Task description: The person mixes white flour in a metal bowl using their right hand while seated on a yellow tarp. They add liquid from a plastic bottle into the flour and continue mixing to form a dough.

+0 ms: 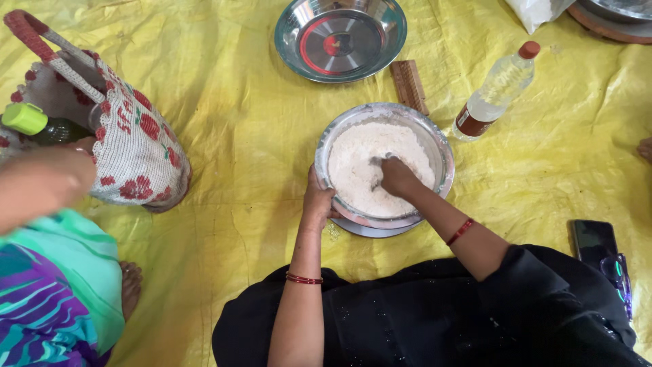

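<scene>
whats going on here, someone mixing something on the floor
A person sitting on a yellow sheet is working white flour in a steel bowl. The right hand is pressed into the flour, and the left hand grips the bowl's near rim. An empty steel bowl, a clear bottle lying on its side and a small wooden block lie beyond it. Another person sits to the left beside a woven bag.

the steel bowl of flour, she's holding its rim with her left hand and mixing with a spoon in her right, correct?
Not quite: the head view shows no spoon. The left hand does hold the rim of the steel bowl, but the bare right hand is pressed straight into the flour.
</scene>
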